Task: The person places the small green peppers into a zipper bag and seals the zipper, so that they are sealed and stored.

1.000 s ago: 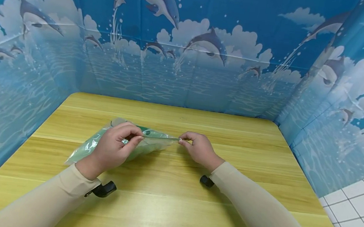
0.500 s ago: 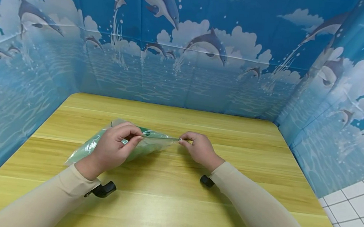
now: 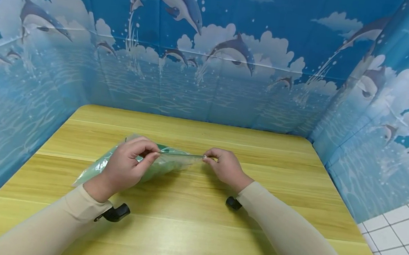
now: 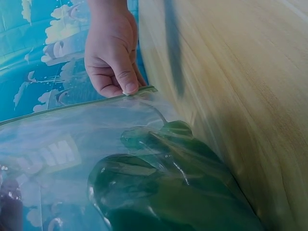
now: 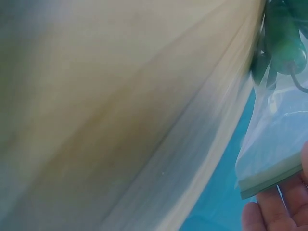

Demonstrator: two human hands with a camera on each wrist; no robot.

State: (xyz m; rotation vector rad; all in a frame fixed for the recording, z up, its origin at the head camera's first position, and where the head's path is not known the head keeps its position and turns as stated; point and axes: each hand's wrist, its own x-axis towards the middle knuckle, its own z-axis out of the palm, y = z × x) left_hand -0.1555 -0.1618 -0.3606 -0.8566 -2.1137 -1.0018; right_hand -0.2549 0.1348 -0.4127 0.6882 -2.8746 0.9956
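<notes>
A clear zip bag point(image 3: 169, 163) with smooth green things inside leans over the left part of the table. My left hand point(image 3: 127, 163) pinches its top edge between thumb and fingers. My right hand point(image 3: 224, 166) pinches the same edge near its right end, where a small white piece, perhaps the slider, shows at the fingertips. The edge runs straight between both hands. In the left wrist view, rounded dark green shapes point(image 4: 144, 187) and a thin cord lie behind the clear plastic; their kind is unclear. Fingers point(image 5: 276, 211) appear beside the green zip strip point(image 5: 269, 180) in the right wrist view.
The yellow wood-grain table point(image 3: 179, 240) extends around the bag. A blue dolphin-print curtain point(image 3: 215, 87) encloses its back and sides. White tiles point(image 3: 401, 232) show at the right. A black wrist mount point(image 3: 116, 212) sticks out under the left cuff.
My right hand has shifted very slightly to the right along with the edge it pinches. The left hand stays almost where it was, still pinching the bag.
</notes>
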